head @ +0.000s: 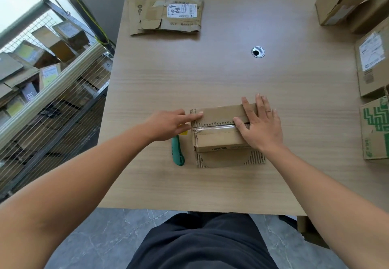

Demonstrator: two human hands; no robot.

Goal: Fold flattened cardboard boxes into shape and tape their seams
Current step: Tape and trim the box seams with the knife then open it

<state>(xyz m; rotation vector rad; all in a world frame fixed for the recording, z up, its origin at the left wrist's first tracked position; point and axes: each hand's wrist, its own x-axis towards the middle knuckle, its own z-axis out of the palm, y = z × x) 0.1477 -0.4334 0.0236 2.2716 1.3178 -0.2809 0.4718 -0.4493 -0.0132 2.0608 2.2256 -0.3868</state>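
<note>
A small brown cardboard box is seen at the middle of a table with a pale wood-grain top. The box is squat and rectangular, with matt, creased faces. A strip of glossy clear tape, wrinkled and shiny, is laid along its top seam. A flap with its skin torn away, so that ribbed corrugation is bared, is spread flat on the table at the near side.

The left hand is held with its fingers straight; the forefinger tip is laid on the box's upper left edge, and nothing is gripped. The right hand is spread flat and wide, palm down, over the right end of the box, with its fingertips reaching past the far edge. The box is thus kept between the two sets of fingers, touching both.

A green plastic knife with a ridged handle is found just below the left fingers, beside the box. Well beyond the fingertips, a stack of flattened cardboard with a white label is laid. A round metal hole is set in the tabletop beyond the right fingers. Made-up boxes are ranged far to the right, and a wire cage of boxes is seen far to the left.
</note>
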